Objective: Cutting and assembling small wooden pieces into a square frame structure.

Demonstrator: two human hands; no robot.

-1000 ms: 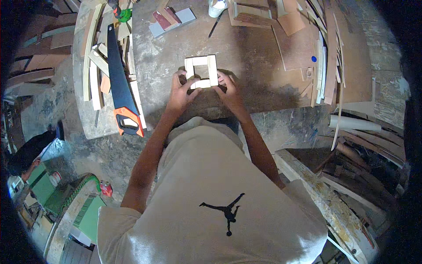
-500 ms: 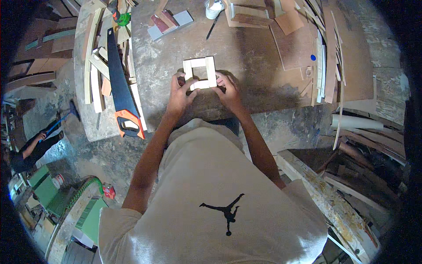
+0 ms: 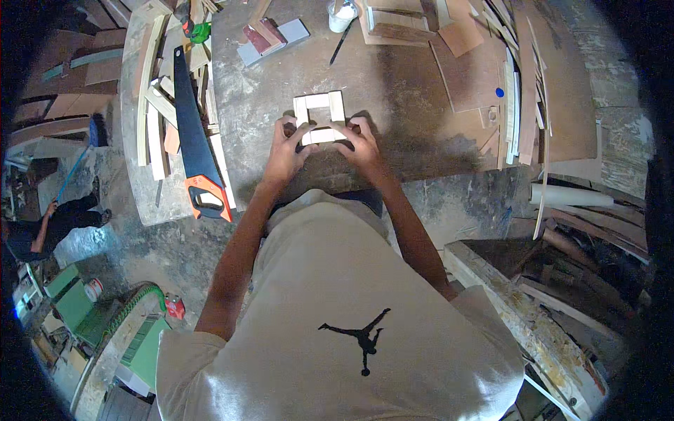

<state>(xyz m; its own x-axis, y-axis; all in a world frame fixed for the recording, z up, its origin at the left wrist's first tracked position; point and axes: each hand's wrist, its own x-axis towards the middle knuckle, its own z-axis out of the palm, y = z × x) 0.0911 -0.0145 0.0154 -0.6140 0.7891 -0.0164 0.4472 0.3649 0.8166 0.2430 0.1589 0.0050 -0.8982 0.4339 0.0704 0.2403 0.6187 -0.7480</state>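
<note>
A small square frame of pale wooden strips (image 3: 335, 104) lies on the worktable (image 3: 274, 88) in front of me. My left hand (image 3: 286, 150) grips its lower left corner, fingers curled beside the left strip and one over the bottom strip. My right hand (image 3: 357, 147) grips it at the lower right, with a finger reaching onto the bottom strip. Left of my hands lies a handsaw (image 3: 188, 119) with an orange handle (image 3: 209, 198).
Wood strips and boards (image 3: 144, 98) line both sides of the table. Toward the back are stacked blocks (image 3: 289, 36), a white cup (image 3: 342, 15) and a dark thin tool (image 3: 340, 42). A person (image 3: 60, 228) holds a blue pole (image 3: 70, 172) at far left.
My right hand's fingers have shifted inward from the frame's right side onto its bottom strip. The other person has moved the blue pole up and leftward.
</note>
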